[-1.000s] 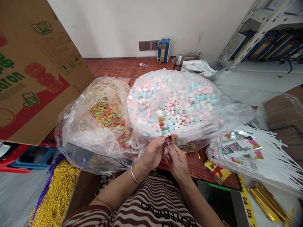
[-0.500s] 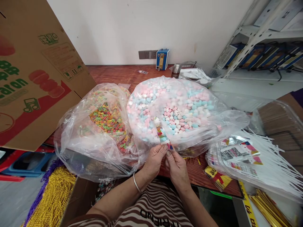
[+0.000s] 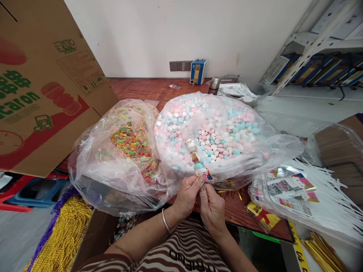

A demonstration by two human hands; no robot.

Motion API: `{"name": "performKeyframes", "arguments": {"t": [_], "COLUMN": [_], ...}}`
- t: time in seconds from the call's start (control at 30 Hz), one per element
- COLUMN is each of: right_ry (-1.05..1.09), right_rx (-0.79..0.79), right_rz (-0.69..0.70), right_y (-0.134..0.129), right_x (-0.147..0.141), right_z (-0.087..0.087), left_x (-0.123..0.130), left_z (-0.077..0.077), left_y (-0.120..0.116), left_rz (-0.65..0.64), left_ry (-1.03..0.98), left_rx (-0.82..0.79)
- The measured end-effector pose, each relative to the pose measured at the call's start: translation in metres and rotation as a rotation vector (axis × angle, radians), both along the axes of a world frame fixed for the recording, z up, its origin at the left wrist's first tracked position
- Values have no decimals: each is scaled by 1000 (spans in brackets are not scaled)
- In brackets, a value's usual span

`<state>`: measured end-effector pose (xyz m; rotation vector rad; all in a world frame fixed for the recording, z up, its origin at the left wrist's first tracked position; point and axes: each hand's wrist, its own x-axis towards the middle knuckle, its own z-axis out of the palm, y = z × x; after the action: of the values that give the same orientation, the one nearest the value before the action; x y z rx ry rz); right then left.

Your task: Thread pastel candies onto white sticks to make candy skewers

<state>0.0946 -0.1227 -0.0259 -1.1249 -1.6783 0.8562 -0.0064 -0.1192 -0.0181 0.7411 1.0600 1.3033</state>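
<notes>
Low in the middle, my left hand (image 3: pixel 186 194) and my right hand (image 3: pixel 212 207) meet, thumbs side by side. Between their pinched fingers is the lower end of a small printed candy packet (image 3: pixel 197 162). Its narrow upper part holds colored pieces and leans up and left over a big clear bag of pink, white and blue candies (image 3: pixel 221 143). That bag lies open on the table, its loose plastic spreading right. Left of it rests another open clear bag, of small colored rings (image 3: pixel 132 141). Any tie at the packet's end is too small to make out.
A large cardboard box (image 3: pixel 56 94) leans at the left. Flat printed bags (image 3: pixel 292 189), white sticks (image 3: pixel 331 200) and a pack of gold ties (image 3: pixel 262 217) lie right. A blue-white device (image 3: pixel 198 71) and metal cup (image 3: pixel 214 85) stand behind.
The view has shifted slightly left. The packet's printed lower end shows more above my fingers. Both hands keep their pinch.
</notes>
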Motion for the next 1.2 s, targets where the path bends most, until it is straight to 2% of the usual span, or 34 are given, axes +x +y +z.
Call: {"name": "performKeyframes", "arguments": {"t": [0.1, 0.23, 0.33, 0.5, 0.57, 0.73, 0.83, 0.93, 1.03, 1.1, 1.2], "right_ry": [45, 121, 176, 210, 164, 150, 98, 81, 130, 234, 479], "right_rx": [-68, -187, -215, -307, -276, -48, 36, 53, -32, -171, -508], "right_rz": [9, 44, 78, 197, 156, -156, -179, -147, -85, 46, 331], "right_y": [3, 3, 3, 5, 7, 16, 20, 20, 19, 23, 32], "right_x": [2, 3, 0, -1, 2, 6, 2, -1, 0, 5, 14], "right_z": [-3, -1, 2, 5, 7, 16, 22, 25, 26, 25, 25], "left_x": [-5, -14, -15, -12, -11, -10, -7, -4, -6, -11, -22], "left_z": [6, 23, 30, 27, 24, 16, 11, 3, -6, -13, -19], "left_y": [4, 11, 15, 18, 19, 19, 17, 15, 15, 15, 17], "left_rz": [-37, -55, 8, 144, 185, 230, 225, 265, 281, 256, 106], "left_ry": [-37, -184, -229, -255, -252, -167, -126, -149, -111, -59, -66], "left_rx": [48, 95, 21, -79, -80, 21, 63, 62, 106, 155, 173]}}
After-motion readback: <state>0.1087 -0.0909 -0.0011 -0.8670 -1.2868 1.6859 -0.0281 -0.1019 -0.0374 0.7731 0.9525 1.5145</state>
